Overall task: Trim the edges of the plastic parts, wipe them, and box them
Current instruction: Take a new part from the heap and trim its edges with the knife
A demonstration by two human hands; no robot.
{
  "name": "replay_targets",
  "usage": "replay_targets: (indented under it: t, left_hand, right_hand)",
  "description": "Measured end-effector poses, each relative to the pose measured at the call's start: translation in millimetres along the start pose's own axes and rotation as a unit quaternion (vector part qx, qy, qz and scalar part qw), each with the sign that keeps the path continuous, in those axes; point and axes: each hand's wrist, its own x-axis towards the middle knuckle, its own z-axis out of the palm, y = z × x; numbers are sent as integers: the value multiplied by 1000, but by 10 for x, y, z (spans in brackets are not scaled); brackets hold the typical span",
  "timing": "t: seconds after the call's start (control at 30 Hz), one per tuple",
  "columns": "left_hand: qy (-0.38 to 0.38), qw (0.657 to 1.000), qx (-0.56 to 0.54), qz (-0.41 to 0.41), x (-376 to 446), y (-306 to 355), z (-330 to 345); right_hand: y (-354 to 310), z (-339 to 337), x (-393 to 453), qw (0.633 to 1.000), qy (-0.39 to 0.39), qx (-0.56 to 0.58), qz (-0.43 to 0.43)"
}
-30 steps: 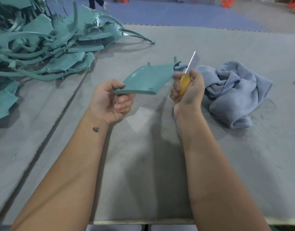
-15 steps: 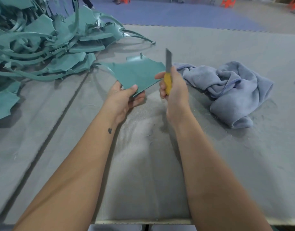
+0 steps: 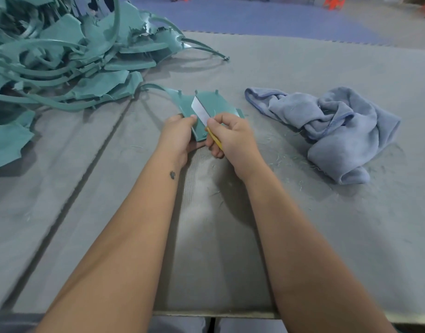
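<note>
A flat teal plastic part (image 3: 215,105) with small pegs along its far edge is held over the grey table. My left hand (image 3: 179,135) grips its near left corner, thumb on top. My right hand (image 3: 233,138) holds a yellow-handled knife (image 3: 215,140); its bare steel blade (image 3: 199,109) lies across the part's upper face. A long curved strip runs from the part's far left corner toward the pile.
A big heap of teal plastic parts and strips (image 3: 62,56) fills the table's far left. A crumpled blue-grey cloth (image 3: 334,131) lies to the right. Thin plastic shavings (image 3: 276,150) litter the grey mat (image 3: 350,236). The table's front edge (image 3: 214,314) runs just below my forearms.
The part has been turned over and brought closer, pegs now facing up. The blade swung from upright beside the part's right edge to lying across its face.
</note>
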Motion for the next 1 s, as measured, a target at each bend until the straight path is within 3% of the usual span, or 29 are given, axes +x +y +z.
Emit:
replay_targets:
  t: [0.1,0.23,0.6,1.0]
  left_hand:
    - [38,999,1,17,-28,-27,14]
    - [29,999,-24,36,-65,-34,-18]
    - [-24,960,-277,8,-61,42,10]
    - [-42,965,-257,15,-53,18,9]
  right_hand:
    - [-18,-11,-22,999,-21,-9,26]
    - [-44,-42,-57,999,-30,14,13]
    - [-14,-94,-36,997,-69,41,9]
    - [79,-103,-34,998,-34,31,-51]
